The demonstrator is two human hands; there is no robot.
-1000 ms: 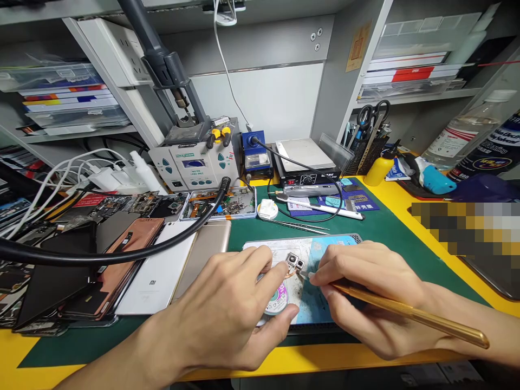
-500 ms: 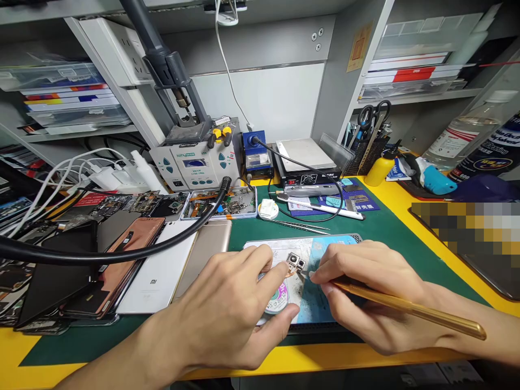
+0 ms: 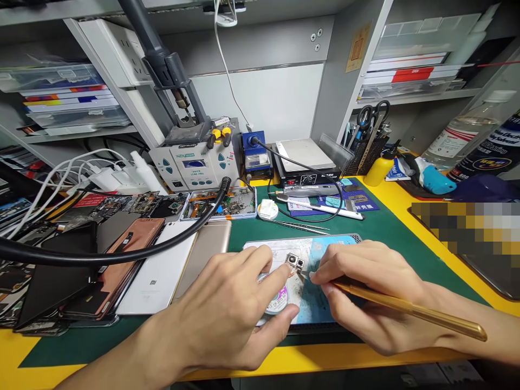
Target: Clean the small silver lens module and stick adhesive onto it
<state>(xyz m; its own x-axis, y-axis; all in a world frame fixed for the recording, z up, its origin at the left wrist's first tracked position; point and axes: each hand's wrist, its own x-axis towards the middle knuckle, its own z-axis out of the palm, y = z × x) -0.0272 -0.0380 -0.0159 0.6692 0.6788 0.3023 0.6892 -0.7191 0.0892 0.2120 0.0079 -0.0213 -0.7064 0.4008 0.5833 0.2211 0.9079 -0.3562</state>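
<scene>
My left hand (image 3: 238,303) is curled around a round desoldering wick spool (image 3: 277,301) marked CP-2015, its thumb against the near edge. The index fingertip touches a small dual camera module (image 3: 294,260) with a copper-coloured flex, partly hidden under that finger. My right hand (image 3: 365,292) is closed on a slim gold-handled tool (image 3: 422,311) in a pen grip. The tool's thin tip points left, close to the module's flex; whether they touch I cannot tell. Beneath both hands lies a white and blue work pad (image 3: 320,303).
Tweezers (image 3: 300,226) and a white-handled brush (image 3: 325,207) lie behind the pad. Phones, among them a white one (image 3: 156,276), are on the left, crossed by a black hose (image 3: 162,254). A hot-air station (image 3: 195,165) and a parts tray (image 3: 244,203) stand behind.
My left index finger has shifted slightly over the camera module, covering more of the flex. The spool's label has turned a little. My right hand and the gold-handled tool have hardly moved.
</scene>
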